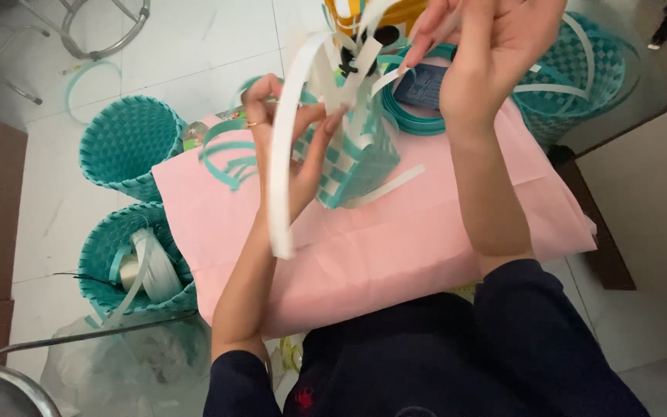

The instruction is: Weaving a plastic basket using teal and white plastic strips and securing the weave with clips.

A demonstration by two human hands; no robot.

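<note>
Gripping a half-woven teal-and-white basket (353,158) above the pink cloth (395,247), the left hand (291,150) closes around its side. Raised higher, the right hand (488,54) pinches white strips (349,58) rising from the weave. A long white strip (283,154) loops down. Two finished teal baskets (125,147) stand on the floor.

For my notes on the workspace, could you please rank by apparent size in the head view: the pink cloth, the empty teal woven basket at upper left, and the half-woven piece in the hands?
1. Pink cloth, clearly largest.
2. Empty teal woven basket.
3. Half-woven piece, which looks smallest though it sits nearer the camera; its loose strips aside.
</note>
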